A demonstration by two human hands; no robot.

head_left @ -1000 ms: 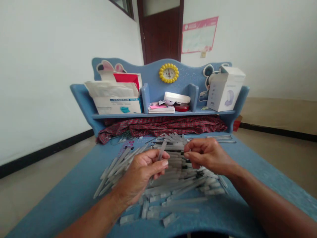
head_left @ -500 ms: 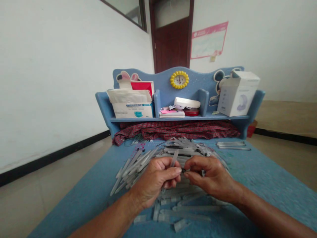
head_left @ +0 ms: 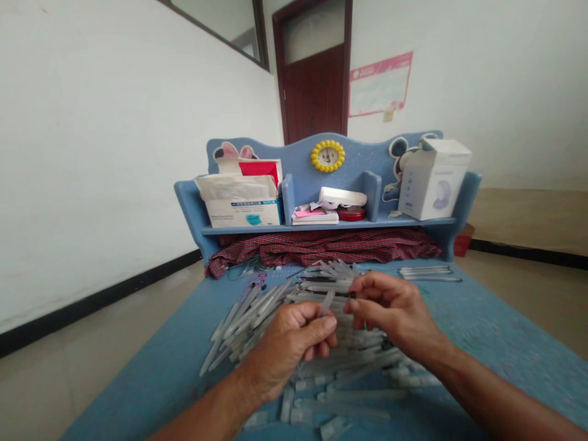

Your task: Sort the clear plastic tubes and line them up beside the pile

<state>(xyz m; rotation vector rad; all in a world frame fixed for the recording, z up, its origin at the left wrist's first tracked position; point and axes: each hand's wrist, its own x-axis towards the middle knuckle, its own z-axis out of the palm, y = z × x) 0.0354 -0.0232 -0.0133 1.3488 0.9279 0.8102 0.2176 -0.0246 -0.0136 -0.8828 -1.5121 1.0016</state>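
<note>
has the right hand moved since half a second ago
Yes: relative to the yellow flower-shaped clock, the bare right hand has moved rightward and upward in view.

Tilted translucent tube in left hand

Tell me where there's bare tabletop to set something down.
Bare blue tabletop lies right of the right hand, in front of the thin rods, and left of the pen barrels. It's crowded in the middle, around the left hand and back toward the plaid cloth.
</note>
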